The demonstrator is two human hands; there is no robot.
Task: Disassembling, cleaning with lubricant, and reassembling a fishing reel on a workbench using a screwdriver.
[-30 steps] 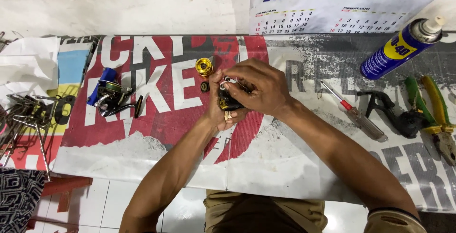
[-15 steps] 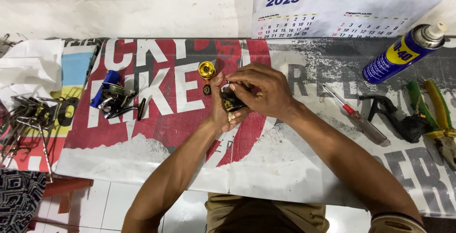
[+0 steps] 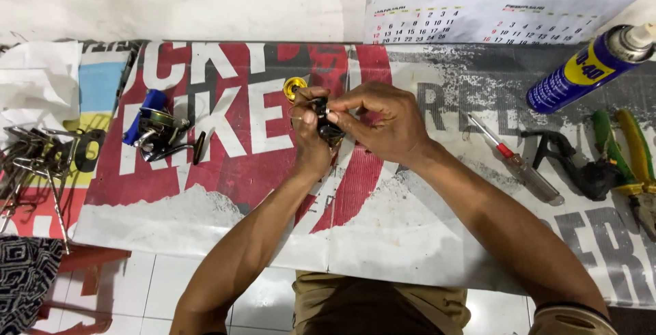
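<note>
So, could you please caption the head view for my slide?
Left hand and right hand hold a small black part over a printed banner.

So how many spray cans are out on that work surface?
1. The blue and yellow spray can lies tilted at the far right, beyond the screwdriver and pliers. Others could sit outside the frame.
</note>
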